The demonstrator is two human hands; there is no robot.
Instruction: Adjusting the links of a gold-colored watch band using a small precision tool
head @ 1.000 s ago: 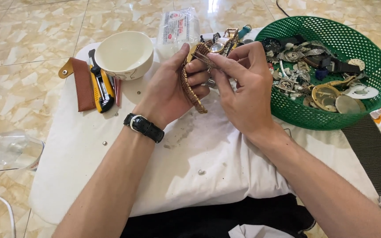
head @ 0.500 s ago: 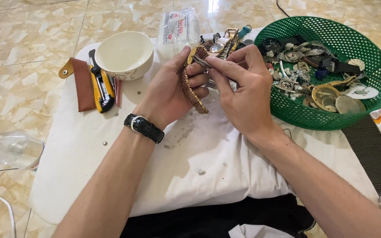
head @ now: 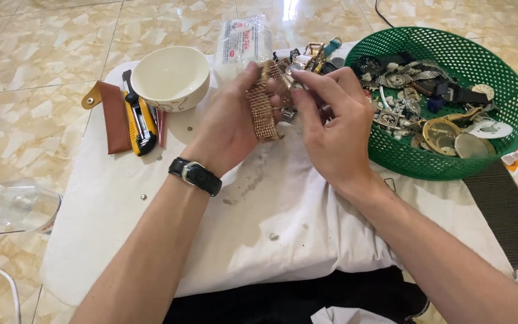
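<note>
Left hand (head: 229,123): grips gold mesh watch band (head: 263,111). Right hand (head: 331,129): pinches its far end, apparently a watch case. Green basket (head: 511,90): right.

gold mesh watch band (head: 263,114) | green perforated basket (head: 514,96) | yellow-black knife (head: 141,123)

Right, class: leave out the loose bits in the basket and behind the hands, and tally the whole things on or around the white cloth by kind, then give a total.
Bowls: 1, white bowl
Baskets: 1, green basket
Utility knives: 1, yellow knife
Brown pouches: 1
Metal watch bands, held in both hands: 1
Plastic packets: 1
Wristwatches worn: 1
Total: 7
</note>
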